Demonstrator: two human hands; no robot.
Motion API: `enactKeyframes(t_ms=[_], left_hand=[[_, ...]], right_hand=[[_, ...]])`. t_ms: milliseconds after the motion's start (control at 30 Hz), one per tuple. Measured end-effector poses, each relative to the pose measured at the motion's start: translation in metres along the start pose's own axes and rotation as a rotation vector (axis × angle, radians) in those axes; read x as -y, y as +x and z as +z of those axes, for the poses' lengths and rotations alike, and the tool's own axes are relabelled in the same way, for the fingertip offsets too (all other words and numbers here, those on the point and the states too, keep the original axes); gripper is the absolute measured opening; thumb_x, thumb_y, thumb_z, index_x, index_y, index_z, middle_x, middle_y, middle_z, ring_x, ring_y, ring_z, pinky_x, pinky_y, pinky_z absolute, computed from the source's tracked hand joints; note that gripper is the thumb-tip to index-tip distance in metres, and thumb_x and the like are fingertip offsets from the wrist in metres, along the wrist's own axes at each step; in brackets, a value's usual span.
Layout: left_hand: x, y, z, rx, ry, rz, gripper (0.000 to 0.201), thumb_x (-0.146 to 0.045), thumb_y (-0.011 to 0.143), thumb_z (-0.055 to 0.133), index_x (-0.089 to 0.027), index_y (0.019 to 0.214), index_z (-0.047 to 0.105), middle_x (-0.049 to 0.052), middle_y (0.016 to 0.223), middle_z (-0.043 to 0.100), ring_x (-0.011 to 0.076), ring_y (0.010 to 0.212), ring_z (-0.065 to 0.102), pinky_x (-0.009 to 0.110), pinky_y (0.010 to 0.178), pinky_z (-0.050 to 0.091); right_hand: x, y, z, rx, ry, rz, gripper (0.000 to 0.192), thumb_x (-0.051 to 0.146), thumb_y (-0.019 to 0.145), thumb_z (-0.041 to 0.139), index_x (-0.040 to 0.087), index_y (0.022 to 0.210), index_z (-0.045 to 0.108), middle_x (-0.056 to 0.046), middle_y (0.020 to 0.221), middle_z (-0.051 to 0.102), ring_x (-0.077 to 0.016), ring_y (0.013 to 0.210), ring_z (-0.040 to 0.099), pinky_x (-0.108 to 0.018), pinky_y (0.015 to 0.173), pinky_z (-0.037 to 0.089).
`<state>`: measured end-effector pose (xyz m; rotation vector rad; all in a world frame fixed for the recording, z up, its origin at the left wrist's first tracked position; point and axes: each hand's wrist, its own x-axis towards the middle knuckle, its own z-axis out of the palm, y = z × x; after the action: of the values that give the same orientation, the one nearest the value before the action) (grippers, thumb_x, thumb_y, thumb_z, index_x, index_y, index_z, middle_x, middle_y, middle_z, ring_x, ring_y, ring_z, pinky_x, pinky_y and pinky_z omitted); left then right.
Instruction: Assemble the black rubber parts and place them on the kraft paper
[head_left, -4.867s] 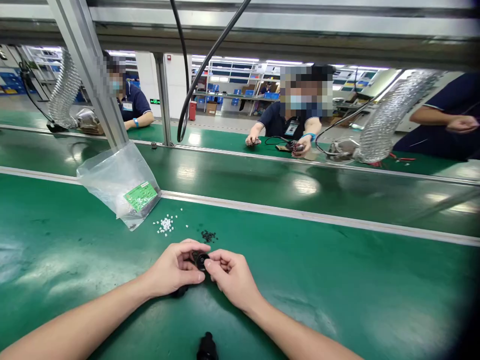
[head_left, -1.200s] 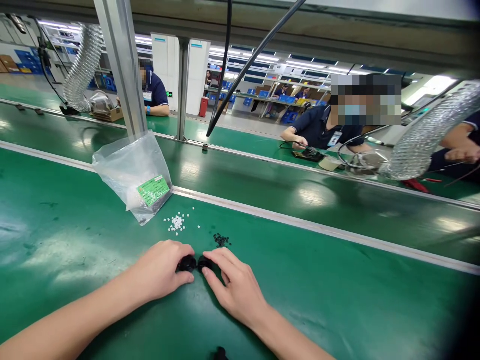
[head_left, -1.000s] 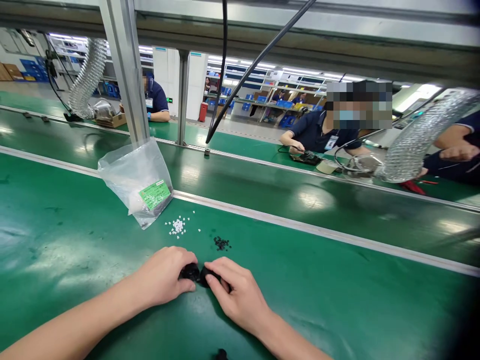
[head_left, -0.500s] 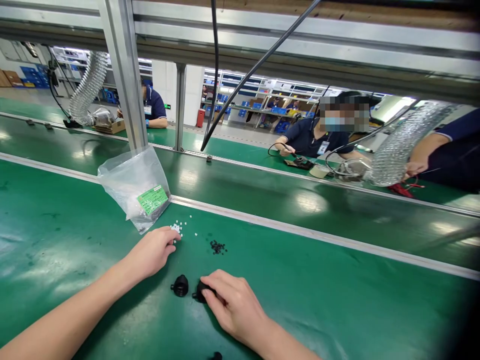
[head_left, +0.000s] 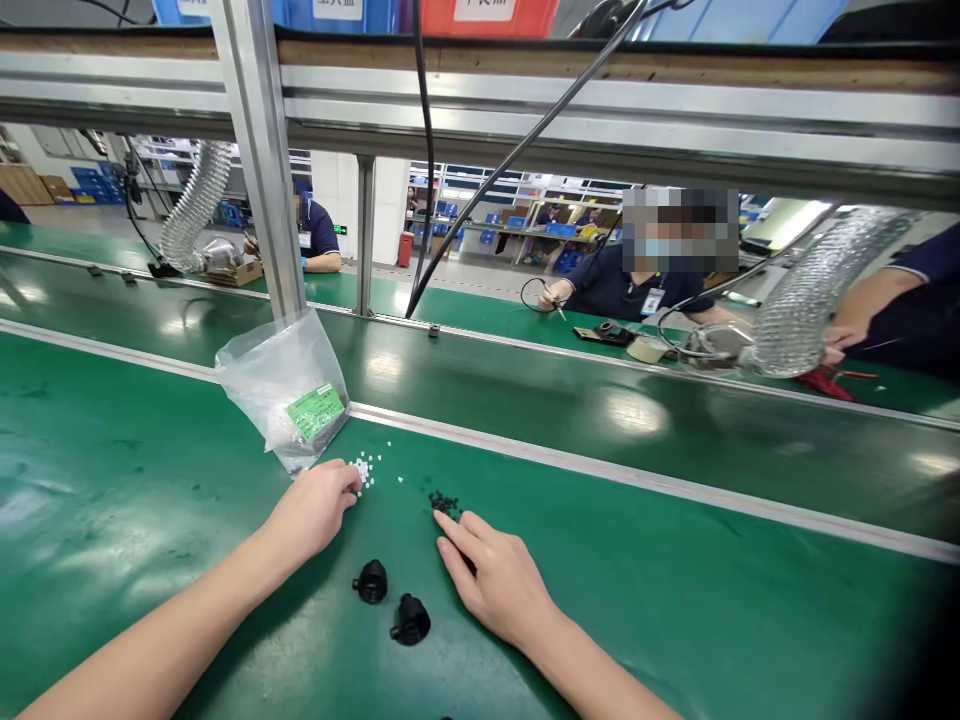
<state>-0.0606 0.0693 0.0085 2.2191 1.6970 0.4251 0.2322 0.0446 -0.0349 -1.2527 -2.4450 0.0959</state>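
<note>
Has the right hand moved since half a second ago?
Yes. The right hand has left the black part it was touching and reached forward to the pile of small black pieces.

Single head-worn view looks forward and down, close over the green bench (head_left: 675, 600).

A: Both hands let go of the two black caps (head_left: 390, 600), which lay loose on the belt.
B: Noted. Left hand (head_left: 315, 510) went to the white beads (head_left: 366, 468); right hand (head_left: 499, 580) reached the black bits (head_left: 442, 500).
</note>
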Motion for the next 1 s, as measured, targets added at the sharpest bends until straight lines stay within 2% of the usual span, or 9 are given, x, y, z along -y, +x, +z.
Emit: enactKeyframes(t_ms=[100, 233, 367, 467, 600, 733, 800, 867, 1000], left_hand=[[-0.001, 0.004, 0.002, -0.001, 0.000, 0.019, 0.025, -0.011, 0.099, 0.048, -0.019, 0.091, 0.070, 0.008, 0.096, 0.070, 0.0250, 0.087, 0.068, 0.033, 0.074, 0.043], [0.004, 0.008, 0.006, 0.021, -0.002, 0.044, 0.026, -0.010, 0.098, 0.050, -0.019, 0.084, 0.069, 0.008, 0.092, 0.067, 0.0253, 0.084, 0.067, 0.032, 0.072, 0.041], [0.005, 0.010, 0.012, 0.010, -0.023, 0.038, 0.023, -0.008, 0.095, 0.050, -0.018, 0.080, 0.064, 0.008, 0.087, 0.063, 0.0253, 0.078, 0.064, 0.033, 0.069, 0.039], [-0.005, 0.007, 0.019, 0.006, -0.102, 0.057, 0.021, -0.007, 0.095, 0.049, -0.018, 0.083, 0.062, 0.008, 0.090, 0.063, 0.0247, 0.081, 0.063, 0.033, 0.073, 0.042], [-0.032, -0.003, 0.033, 0.035, -0.290, 0.111, 0.017, -0.013, 0.097, 0.049, -0.020, 0.085, 0.060, 0.005, 0.090, 0.067, 0.0213, 0.088, 0.063, 0.030, 0.080, 0.045], [-0.051, -0.010, 0.049, 0.152, -0.563, 0.114, 0.022, -0.031, 0.104, 0.044, -0.020, 0.089, 0.057, -0.002, 0.069, 0.057, 0.0149, 0.064, 0.054, 0.024, 0.059, 0.042], [-0.055, -0.012, 0.056, 0.246, -0.817, 0.076, 0.028, -0.043, 0.104, 0.046, -0.019, 0.091, 0.055, -0.006, 0.060, 0.048, 0.0124, 0.054, 0.043, 0.023, 0.051, 0.035], [-0.056, -0.012, 0.061, 0.308, -1.025, 0.043, 0.035, -0.052, 0.102, 0.051, -0.019, 0.090, 0.055, -0.008, 0.058, 0.046, 0.0106, 0.051, 0.036, 0.022, 0.049, 0.029], [-0.055, -0.013, 0.064, 0.343, -1.155, 0.051, 0.046, -0.063, 0.097, 0.057, -0.018, 0.087, 0.055, -0.007, 0.057, 0.047, 0.0091, 0.051, 0.032, 0.022, 0.048, 0.023]], right_hand=[[0.002, -0.001, -0.001, 0.002, 0.010, -0.010, 0.041, 0.029, 0.109, 0.039, 0.018, 0.133, 0.070, -0.007, 0.089, 0.066, -0.0194, 0.069, 0.065, -0.031, 0.059, 0.040], [0.007, -0.002, -0.001, -0.017, 0.121, -0.050, 0.033, 0.027, 0.107, 0.043, 0.022, 0.119, 0.074, -0.005, 0.088, 0.065, -0.0178, 0.069, 0.063, -0.030, 0.059, 0.039], [0.014, -0.004, 0.000, -0.029, 0.284, 0.023, 0.023, 0.023, 0.104, 0.049, 0.024, 0.099, 0.071, -0.002, 0.084, 0.064, -0.0162, 0.068, 0.061, -0.028, 0.061, 0.039], [0.016, -0.005, 0.001, -0.004, 0.307, 0.056, 0.018, 0.023, 0.104, 0.050, 0.024, 0.094, 0.065, -0.002, 0.086, 0.063, -0.0170, 0.069, 0.059, -0.029, 0.062, 0.038], [0.019, -0.005, 0.003, -0.042, 0.488, 0.106, 0.020, 0.029, 0.108, 0.045, 0.024, 0.096, 0.060, -0.002, 0.087, 0.059, -0.0169, 0.069, 0.054, -0.029, 0.062, 0.039], [0.024, -0.003, 0.006, -0.134, 0.767, 0.166, 0.024, 0.037, 0.110, 0.047, 0.023, 0.097, 0.061, -0.003, 0.091, 0.059, -0.0173, 0.074, 0.054, -0.027, 0.063, 0.042], [0.026, -0.003, 0.007, -0.173, 0.861, 0.182, 0.024, 0.040, 0.109, 0.049, 0.023, 0.098, 0.062, -0.003, 0.093, 0.059, -0.0174, 0.076, 0.055, -0.027, 0.064, 0.043], [0.027, -0.002, 0.007, -0.188, 0.913, 0.181, 0.025, 0.040, 0.109, 0.051, 0.022, 0.097, 0.063, -0.003, 0.092, 0.059, -0.0174, 0.077, 0.056, -0.027, 0.066, 0.045], [0.029, -0.002, 0.004, -0.190, 0.904, 0.143, 0.021, 0.036, 0.108, 0.054, 0.022, 0.097, 0.066, -0.003, 0.092, 0.061, -0.0182, 0.080, 0.058, -0.028, 0.069, 0.045]])
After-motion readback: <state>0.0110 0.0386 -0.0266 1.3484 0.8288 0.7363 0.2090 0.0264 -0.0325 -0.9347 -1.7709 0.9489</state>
